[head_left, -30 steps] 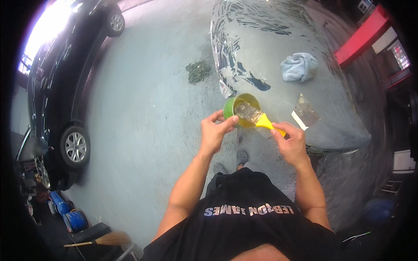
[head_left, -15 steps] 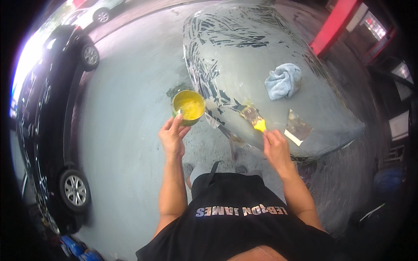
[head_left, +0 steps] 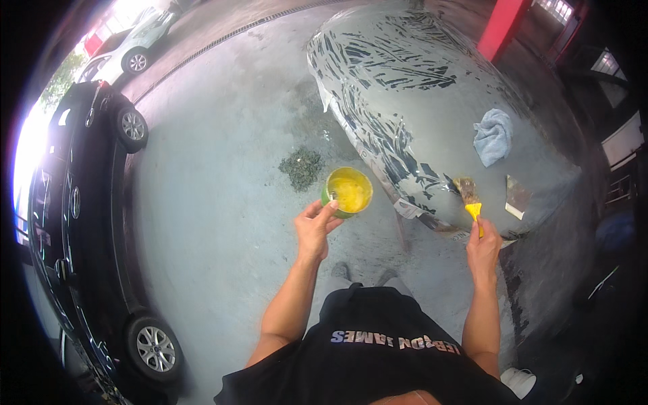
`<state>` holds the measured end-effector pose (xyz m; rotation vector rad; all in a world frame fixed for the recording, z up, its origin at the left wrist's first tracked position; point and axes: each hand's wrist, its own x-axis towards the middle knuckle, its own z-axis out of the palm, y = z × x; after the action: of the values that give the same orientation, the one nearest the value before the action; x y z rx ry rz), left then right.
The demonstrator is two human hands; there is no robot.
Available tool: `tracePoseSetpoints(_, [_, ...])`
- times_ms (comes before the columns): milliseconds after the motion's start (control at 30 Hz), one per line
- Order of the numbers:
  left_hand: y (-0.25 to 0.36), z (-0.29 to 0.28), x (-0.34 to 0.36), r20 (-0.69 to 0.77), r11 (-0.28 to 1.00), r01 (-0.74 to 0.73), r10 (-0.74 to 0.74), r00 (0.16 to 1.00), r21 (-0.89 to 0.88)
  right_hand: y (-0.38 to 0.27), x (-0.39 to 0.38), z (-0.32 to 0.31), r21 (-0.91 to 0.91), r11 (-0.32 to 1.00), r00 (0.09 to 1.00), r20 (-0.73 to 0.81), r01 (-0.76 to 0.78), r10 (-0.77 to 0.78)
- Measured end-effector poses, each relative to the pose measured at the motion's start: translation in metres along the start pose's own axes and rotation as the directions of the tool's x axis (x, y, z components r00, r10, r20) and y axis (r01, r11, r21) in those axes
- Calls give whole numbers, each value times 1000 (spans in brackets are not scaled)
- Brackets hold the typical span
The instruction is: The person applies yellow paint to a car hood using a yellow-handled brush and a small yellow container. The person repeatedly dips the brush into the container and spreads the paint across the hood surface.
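My left hand [head_left: 314, 229] grips a round green container [head_left: 352, 214] by its rim, thumb on the edge. Inside lies a wet yellow substance [head_left: 351, 194]. My right hand [head_left: 484, 246] is closed round the yellow handle of a flat paintbrush [head_left: 467, 192]. Its bristles rest at the near part of a large grey panel [head_left: 439, 128], which looks like car bodywork. Dark streaks show through the grey along its far and left parts. Right of the brush lies a flat scraper [head_left: 518, 196] with a pale edge; beyond it sits a crumpled blue-grey cloth [head_left: 493, 137].
A black car [head_left: 94, 223] stands along the left side, with a white car [head_left: 128, 50] behind it. Dark crumbs [head_left: 301, 169] lie heaped on the grey floor. A red post [head_left: 501, 30] rises beyond the panel. Paper [head_left: 407, 208] hangs at the panel's near-left edge.
The view has shifted, so the panel and both hands sit farther right. The brush has moved closer to the scraper. The container has come away from the panel's edge, uncovering the crumbs.
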<state>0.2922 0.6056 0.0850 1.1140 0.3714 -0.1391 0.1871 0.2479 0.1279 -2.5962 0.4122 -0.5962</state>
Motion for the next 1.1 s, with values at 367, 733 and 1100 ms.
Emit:
tracePoseSetpoints(367, [4,43,13,233,987,80,-110,966,137,-44,-2,-28,402,883,968,39,-242,248])
tracePoseSetpoints(733, [17,80,75,580,957,-24,-154,800,288,-163,27,-27,160,983,980,192,-91,59])
tracePoseSetpoints(1100, [47,71,142,723,897,-127,-249,645,423,-214,23,60,230,950,975,-13,-211,220])
